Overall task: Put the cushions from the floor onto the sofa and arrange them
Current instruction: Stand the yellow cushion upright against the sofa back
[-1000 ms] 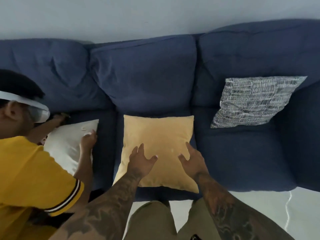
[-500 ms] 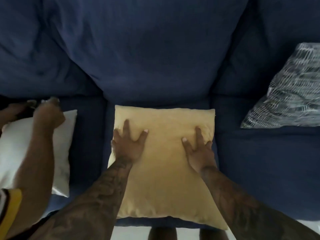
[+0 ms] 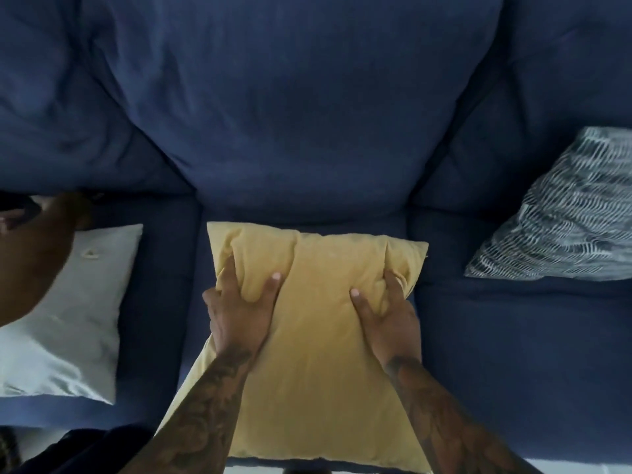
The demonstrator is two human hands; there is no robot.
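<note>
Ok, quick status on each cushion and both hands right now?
Yellow cushion: flat on the middle seat, gripped by both hands.
White cushion: flat on the left seat.
Patterned cushion: propped, leaning back, right seat.
Left hand: pinching yellow fabric.
Right hand: pinching yellow fabric.

My fingertips on both the left hand [image 3: 239, 304] and right hand [image 3: 390, 314] sink out of sight into the yellow cushion [image 3: 318, 340]. The patterned cushion [image 3: 561, 217] runs off the right edge, the white cushion [image 3: 68, 323] off the left, partly behind another person's blurred arm [image 3: 30, 254].
</note>
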